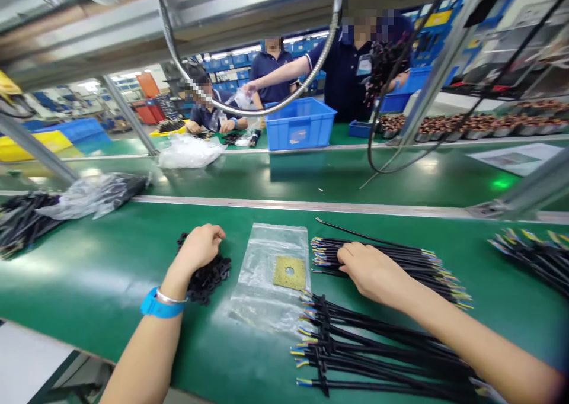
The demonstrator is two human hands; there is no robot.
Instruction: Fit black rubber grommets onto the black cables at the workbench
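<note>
My left hand (201, 250) is over a pile of small black plastic parts (212, 281), its fingers curled together; whatever they pinch is hidden. A blue wristband (165, 304) circles that wrist. On the right, my right hand (367, 269) rests on a row of black cables (411, 260) with stripped, coloured wire ends, its fingers bent down around a cable. Between the hands lies a clear plastic bag (262, 250) with a yellowish square plate (282, 281) that has a round hole. Closer to me, more black cables (377, 353) carry small black pieces (323, 339) near their left ends.
A single cable (351, 231) lies behind the row. More cables lie at the far right (533, 259) and far left (26, 220), beside a plastic bag (98, 194). Beyond the metal rail (249, 204) stands a blue bin (301, 125); several people work there. A metal hose (249, 112) hangs overhead.
</note>
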